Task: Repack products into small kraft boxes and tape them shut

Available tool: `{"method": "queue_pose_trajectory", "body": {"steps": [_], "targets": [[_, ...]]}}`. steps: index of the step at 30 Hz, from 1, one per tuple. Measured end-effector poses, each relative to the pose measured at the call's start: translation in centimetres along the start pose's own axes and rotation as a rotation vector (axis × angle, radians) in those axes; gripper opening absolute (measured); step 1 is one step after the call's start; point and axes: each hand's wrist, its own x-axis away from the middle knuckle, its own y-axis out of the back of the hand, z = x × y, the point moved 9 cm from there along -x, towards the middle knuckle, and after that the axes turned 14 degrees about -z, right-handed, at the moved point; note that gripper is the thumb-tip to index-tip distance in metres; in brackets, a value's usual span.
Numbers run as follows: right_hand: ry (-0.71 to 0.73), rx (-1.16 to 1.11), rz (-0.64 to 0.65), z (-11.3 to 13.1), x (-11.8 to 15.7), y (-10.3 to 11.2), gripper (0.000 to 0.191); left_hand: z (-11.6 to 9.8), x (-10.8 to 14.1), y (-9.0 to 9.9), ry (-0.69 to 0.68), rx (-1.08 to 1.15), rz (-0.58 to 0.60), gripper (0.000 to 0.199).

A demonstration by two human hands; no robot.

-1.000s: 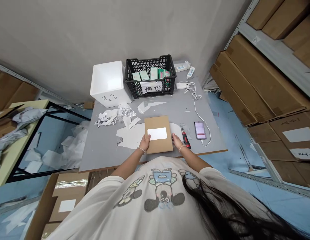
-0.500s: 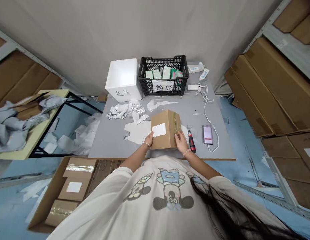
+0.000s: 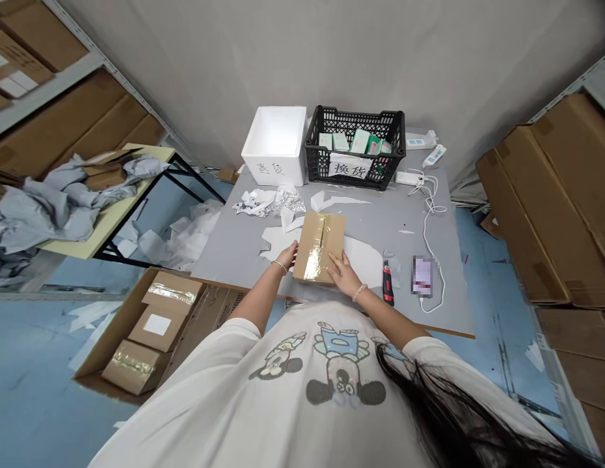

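A cardboard box [image 3: 309, 244] rests on the grey table with a strip of shiny clear tape along its upper face. My left hand [image 3: 287, 255] grips the box by its left side, the fingertips at the edge. Across the right part of the top lies my right hand [image 3: 344, 274], its fingers spread and touching the cardboard. Just right of that hand is a red and black utility knife [image 3: 388, 284]. White paper [image 3: 363, 257] shows under and beside the box.
Behind stand a white foam box [image 3: 276, 140] and a black crate [image 3: 356, 140] holding several small cartons. Crumpled wrapping [image 3: 268, 201] lies left; a phone [image 3: 422, 276] with a cable lies right. An open carton [image 3: 100, 377] with boxes sits on the floor at left.
The box has been turned so its taped face is up and the white label is out of sight. My right hand has shifted onto its top. The view has swung left.
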Motion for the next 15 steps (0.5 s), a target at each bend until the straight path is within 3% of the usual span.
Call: {"method": "queue_pose_trajectory", "body": {"steps": [3,6,10,15], "targets": [[-0.22,-0.19,-0.129,-1.7,-1.5,1.0,0.071,-0.5,1.1,-0.5,0.059,0.03,0.088,0.064],[-0.42,-0.343,-0.147,-3.1,-2.1,0.8,0.069,-1.7,1.7,-1.3,-0.028,0.015,0.059,0.062],[-0.356,-0.385,-0.145,-2.8,-2.3,1.6,0.057,-2.4,2.7,-3.1,-0.135,-0.054,0.018,0.06],[-0.399,-0.29,-0.231,-4.9,-0.6,3.5,0.059,-1.8,3.7,-4.6,-0.181,-0.207,-0.002,0.057]]}}
